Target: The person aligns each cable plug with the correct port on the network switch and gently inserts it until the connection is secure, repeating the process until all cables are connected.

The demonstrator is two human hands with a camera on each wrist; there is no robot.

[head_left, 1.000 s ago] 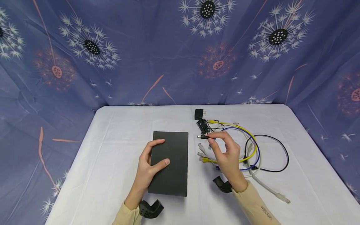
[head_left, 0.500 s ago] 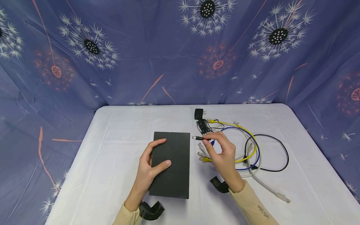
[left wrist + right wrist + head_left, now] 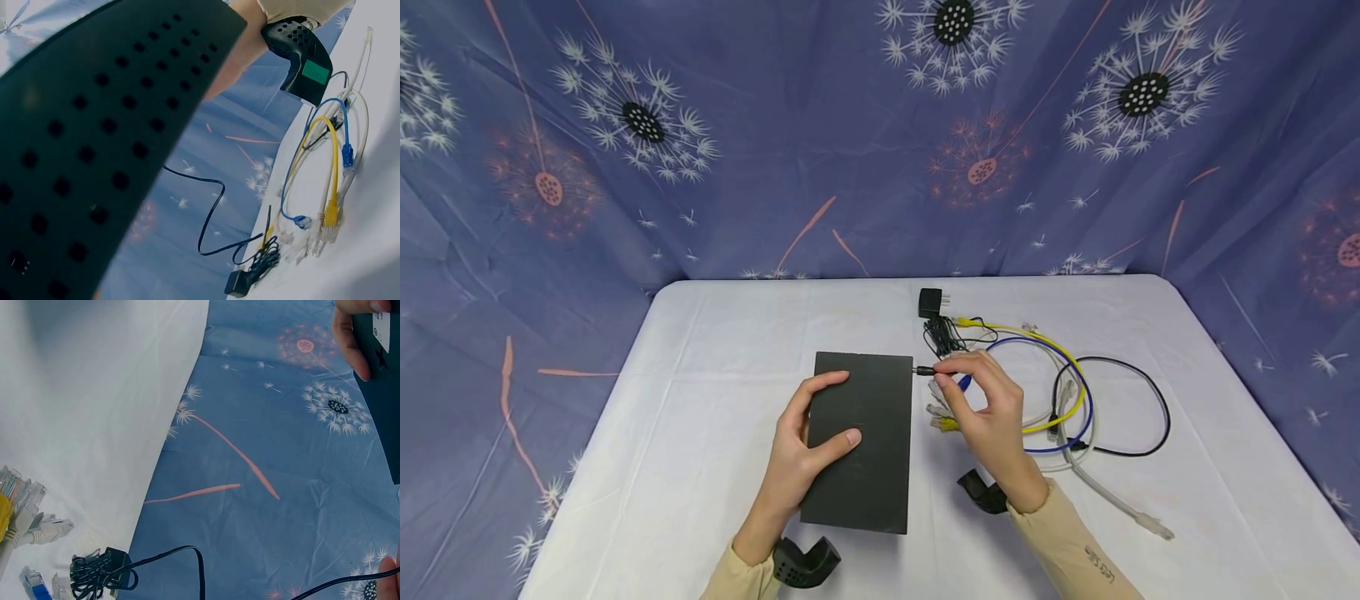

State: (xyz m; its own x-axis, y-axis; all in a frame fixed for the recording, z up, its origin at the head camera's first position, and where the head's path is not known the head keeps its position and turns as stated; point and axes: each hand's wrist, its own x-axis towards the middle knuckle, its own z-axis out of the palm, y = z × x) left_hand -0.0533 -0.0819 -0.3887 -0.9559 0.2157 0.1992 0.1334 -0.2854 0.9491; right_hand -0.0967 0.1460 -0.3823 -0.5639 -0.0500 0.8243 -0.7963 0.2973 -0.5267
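My left hand (image 3: pixel 797 446) grips a flat black box (image 3: pixel 880 433), thumb on its top face and fingers round the left side. In the left wrist view the box's perforated face (image 3: pixel 94 156) fills much of the picture; its kind is not clear. My right hand (image 3: pixel 988 412) pinches a black barrel plug (image 3: pixel 925 371) between thumb and fingertips. The plug's metal tip meets or nearly meets the box's right edge near the far corner; whether it enters a socket cannot be seen. Its thin cord (image 3: pixel 212 194) runs to a black power adapter (image 3: pixel 930 302) with a bundled cable.
Right of the box lie coiled network cables: a yellow cable (image 3: pixel 1078 392), a blue cable (image 3: pixel 1090 417) and a grey cable (image 3: pixel 1112 496). A black cable (image 3: pixel 1165 408) loops beside them. The white table (image 3: pixel 700 375) ends at a blue patterned cloth (image 3: pixel 737 167).
My right hand has moved left with the barrel plug, bringing its tip up to the box's edge. My left hand has shifted the box slightly to the right.
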